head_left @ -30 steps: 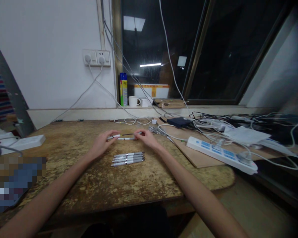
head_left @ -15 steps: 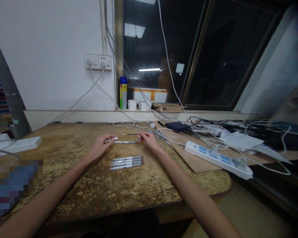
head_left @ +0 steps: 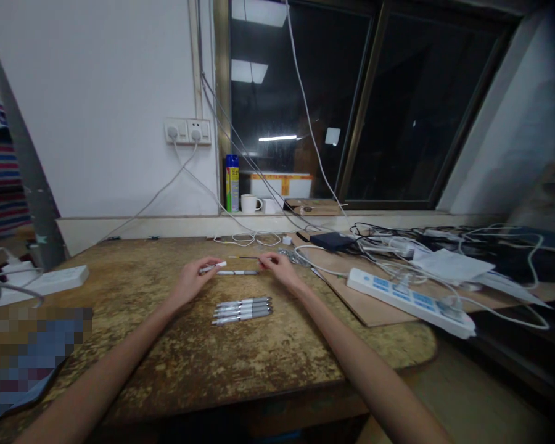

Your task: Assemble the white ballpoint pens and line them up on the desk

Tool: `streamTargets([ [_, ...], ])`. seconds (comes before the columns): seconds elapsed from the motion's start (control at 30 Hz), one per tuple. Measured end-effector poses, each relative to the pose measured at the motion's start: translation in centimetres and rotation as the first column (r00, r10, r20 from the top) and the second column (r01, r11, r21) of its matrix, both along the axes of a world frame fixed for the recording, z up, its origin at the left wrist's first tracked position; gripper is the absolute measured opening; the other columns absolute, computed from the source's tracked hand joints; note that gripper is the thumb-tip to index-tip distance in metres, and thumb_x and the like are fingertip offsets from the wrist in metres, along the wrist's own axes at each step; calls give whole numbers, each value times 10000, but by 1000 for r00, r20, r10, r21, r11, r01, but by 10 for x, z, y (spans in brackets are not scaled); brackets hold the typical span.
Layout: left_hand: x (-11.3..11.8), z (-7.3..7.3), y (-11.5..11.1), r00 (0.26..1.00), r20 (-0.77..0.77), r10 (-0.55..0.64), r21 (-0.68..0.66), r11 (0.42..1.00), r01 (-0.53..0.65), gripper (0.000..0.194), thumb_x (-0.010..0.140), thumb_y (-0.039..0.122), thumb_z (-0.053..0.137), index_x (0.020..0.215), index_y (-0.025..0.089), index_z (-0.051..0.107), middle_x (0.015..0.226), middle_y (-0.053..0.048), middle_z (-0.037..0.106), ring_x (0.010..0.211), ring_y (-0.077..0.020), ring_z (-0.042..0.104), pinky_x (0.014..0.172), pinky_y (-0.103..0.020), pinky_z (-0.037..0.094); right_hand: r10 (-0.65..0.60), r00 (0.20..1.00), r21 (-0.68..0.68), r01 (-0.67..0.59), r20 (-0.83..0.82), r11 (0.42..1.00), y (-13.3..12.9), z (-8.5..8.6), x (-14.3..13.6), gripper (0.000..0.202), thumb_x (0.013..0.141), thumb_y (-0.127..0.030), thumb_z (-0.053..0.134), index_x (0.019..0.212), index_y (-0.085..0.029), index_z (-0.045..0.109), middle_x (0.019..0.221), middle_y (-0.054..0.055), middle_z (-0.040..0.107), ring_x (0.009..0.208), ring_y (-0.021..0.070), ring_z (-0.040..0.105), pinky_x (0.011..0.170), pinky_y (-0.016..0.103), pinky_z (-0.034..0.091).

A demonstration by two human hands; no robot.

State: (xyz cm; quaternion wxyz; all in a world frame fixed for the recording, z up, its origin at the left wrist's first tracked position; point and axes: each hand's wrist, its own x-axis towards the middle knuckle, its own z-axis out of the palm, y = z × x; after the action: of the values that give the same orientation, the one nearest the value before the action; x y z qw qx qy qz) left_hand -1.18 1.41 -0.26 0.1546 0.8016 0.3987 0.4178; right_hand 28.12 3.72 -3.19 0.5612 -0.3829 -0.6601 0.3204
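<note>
My left hand (head_left: 192, 282) is closed around a white-and-clear pen barrel piece (head_left: 219, 265), whose white end sticks out to the right past the fingertips. Opposite it, my right hand (head_left: 280, 270) has its fingers pinched at the dark end of a thin pen refill (head_left: 246, 257); the paler tip points left. Between and just below the hands, a white pen (head_left: 235, 272) lies on the worn wooden table (head_left: 180, 357). Closer to me, several grey-and-white pens (head_left: 243, 310) rest side by side, their dark ends to the right.
Small clear parts (head_left: 296, 256) lie beyond my right hand. A white power strip (head_left: 409, 301) sits on a brown board at the right, with tangled cables and papers (head_left: 453, 265) behind. Another white power strip (head_left: 60, 280) is at the left. A spray can (head_left: 232, 185) and mug (head_left: 250, 203) stand on the sill.
My right fingers have come to the dark end of the refill, and the grey piece at their tips no longer shows. My left hand keeps the barrel piece. The view has shifted slightly.
</note>
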Motion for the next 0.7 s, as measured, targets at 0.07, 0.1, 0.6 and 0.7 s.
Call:
streamTargets([
  [0.07, 0, -1, 0, 1000, 18, 12, -5, 1000, -11, 400, 936, 544, 601, 1126, 238, 775, 1163, -59, 779, 1081, -276, 711, 966, -365, 522, -17, 1000, 2, 17, 2, 1000, 1, -1, 0, 343, 811, -508, 692, 835, -168, 725, 774, 49, 721, 755, 194, 635, 781, 322, 486],
  [0.1, -1, -2, 1, 1000, 23, 17, -9, 1000, -17, 394, 933, 536, 604, 1121, 236, 779, 1160, -60, 781, 1079, -276, 712, 962, -364, 526, -19, 1000, -3, 19, -1, 1000, 2, -2, 0, 342, 804, -502, 699, 855, -165, 728, 785, 53, 728, 760, 196, 643, 787, 327, 491],
  [0.6, -1, -1, 1, 999, 36, 1, -59, 998, 1, 419, 921, 542, 611, 1116, 206, 769, 1128, -81, 778, 1031, -276, 711, 887, -359, 548, 64, 998, -60, -65, -16, 996, 0, 1, -4, 507, 825, -671, 659, 800, -170, 731, 784, 53, 723, 701, 183, 644, 750, 314, 513],
  [0.7, -1, -2, 2, 998, 56, 4, -62, 998, 0, 432, 920, 553, 611, 1126, 208, 773, 1163, -86, 773, 1051, -279, 707, 890, -363, 549, 63, 998, -97, -66, -32, 993, -3, 2, -5, 564, 800, -727, 651, 765, -169, 727, 735, 54, 712, 653, 177, 635, 711, 308, 512],
])
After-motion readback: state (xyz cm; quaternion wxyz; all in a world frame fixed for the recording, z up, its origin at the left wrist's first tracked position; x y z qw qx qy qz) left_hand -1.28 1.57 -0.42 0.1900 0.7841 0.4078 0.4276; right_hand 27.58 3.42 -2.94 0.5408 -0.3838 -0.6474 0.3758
